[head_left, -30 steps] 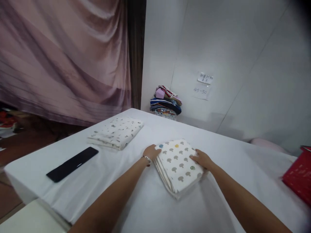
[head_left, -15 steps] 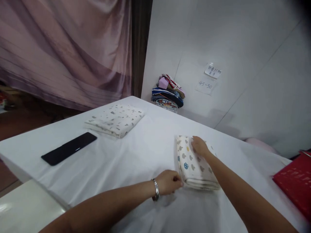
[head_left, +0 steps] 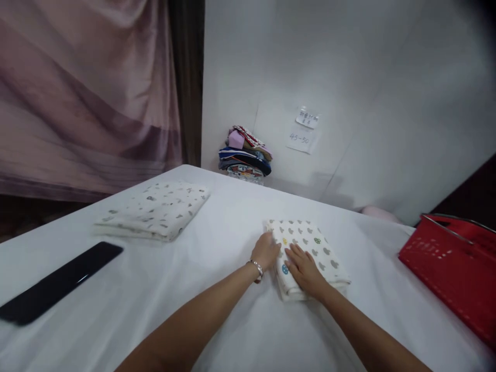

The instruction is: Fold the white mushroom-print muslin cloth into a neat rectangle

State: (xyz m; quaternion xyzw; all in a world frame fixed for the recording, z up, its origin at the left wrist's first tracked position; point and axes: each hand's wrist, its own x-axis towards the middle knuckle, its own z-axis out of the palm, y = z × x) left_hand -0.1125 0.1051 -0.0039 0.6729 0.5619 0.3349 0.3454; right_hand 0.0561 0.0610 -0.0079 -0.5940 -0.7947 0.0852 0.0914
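Observation:
A folded white cloth (head_left: 327, 258) printed with grey mushroom shapes and a few coloured ones lies on the white-covered table. My right hand (head_left: 305, 268) rests flat on top of it, fingers stretched out. At the cloth's left edge, my left hand (head_left: 265, 251), with a silver bracelet on the wrist, has its fingers curled and closed on the side; the fingertips are partly hidden. A second folded white cloth (head_left: 158, 209) with small dark prints lies to the left, apart from both hands.
A black phone-like slab (head_left: 62, 281) lies at the table's left. On the right stands a red basket (head_left: 449, 263) with metal handles. A pile of folded clothes (head_left: 246, 155) sits beyond the far edge by the wall, below paper notes (head_left: 304, 132). A pink curtain (head_left: 85, 93) hangs at left.
My right hand has come from the cloth's far part to lie flat on its near middle. My left hand has moved up along the left edge and touches it. The view has turned right.

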